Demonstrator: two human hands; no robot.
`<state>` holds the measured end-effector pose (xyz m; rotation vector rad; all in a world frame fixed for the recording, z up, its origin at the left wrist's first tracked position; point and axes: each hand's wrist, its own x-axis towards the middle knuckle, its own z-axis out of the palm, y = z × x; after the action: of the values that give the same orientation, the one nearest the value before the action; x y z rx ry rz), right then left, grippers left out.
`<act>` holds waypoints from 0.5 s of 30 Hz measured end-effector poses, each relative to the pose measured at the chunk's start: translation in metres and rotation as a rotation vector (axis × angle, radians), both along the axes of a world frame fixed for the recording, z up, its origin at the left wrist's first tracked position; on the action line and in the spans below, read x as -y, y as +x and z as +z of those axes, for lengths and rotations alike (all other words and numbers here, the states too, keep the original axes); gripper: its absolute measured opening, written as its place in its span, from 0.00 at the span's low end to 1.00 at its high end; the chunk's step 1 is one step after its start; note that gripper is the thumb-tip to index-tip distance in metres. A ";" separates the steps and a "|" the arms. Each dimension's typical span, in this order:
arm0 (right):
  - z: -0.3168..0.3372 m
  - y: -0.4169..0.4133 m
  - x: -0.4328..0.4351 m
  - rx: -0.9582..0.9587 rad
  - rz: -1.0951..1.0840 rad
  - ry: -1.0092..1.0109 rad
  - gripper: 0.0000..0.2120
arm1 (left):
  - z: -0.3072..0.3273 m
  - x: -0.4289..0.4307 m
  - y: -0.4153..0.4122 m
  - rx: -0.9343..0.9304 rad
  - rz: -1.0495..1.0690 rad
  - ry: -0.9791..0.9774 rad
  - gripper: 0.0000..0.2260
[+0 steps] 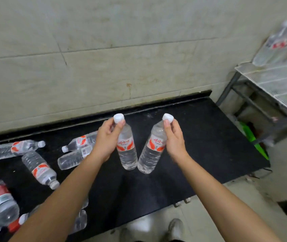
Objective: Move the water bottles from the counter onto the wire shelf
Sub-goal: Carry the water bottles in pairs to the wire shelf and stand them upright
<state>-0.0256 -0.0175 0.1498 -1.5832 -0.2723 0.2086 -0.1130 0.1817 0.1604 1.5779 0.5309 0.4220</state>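
My left hand [106,138] grips the neck of a clear water bottle [127,151] with a white cap and a red-and-white label. My right hand [174,138] holds a second, matching bottle [151,154] by its neck. Both bottles hang above the black counter [200,137], their bottoms leaning toward each other and almost touching. The wire shelf [275,81] stands at the right, beyond the counter's end, with several bottles [279,42] lying on its top level.
Several more bottles lie on the counter's left part, such as one [40,169] near my left forearm and a wider one [0,201] with a red label at the left edge. A tiled wall runs behind. A green object [254,142] sits below the shelf.
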 end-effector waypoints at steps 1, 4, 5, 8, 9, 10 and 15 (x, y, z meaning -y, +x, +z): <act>0.013 0.006 0.012 -0.017 -0.040 0.043 0.10 | 0.013 0.014 0.013 0.043 -0.044 -0.047 0.07; 0.055 0.023 0.060 0.007 -0.104 0.105 0.13 | 0.053 0.067 0.053 0.146 -0.166 -0.192 0.06; 0.067 0.029 0.079 0.046 -0.114 0.106 0.14 | 0.064 0.087 0.065 0.172 -0.197 -0.240 0.06; 0.095 0.051 0.144 0.157 -0.127 0.114 0.13 | 0.092 0.155 0.100 0.208 -0.268 -0.302 0.07; 0.102 0.059 0.167 0.181 -0.131 0.134 0.11 | 0.099 0.180 0.110 0.212 -0.296 -0.310 0.06; 0.108 0.067 0.191 0.196 -0.138 0.163 0.09 | 0.105 0.206 0.120 0.216 -0.326 -0.319 0.06; 0.128 0.112 0.326 0.191 -0.195 0.282 0.08 | 0.130 0.346 0.169 0.241 -0.446 -0.346 0.10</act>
<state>0.0865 -0.3433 0.2776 -1.3398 -0.2805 -0.1294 0.0561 -0.1643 0.2901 1.2417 0.0523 0.1638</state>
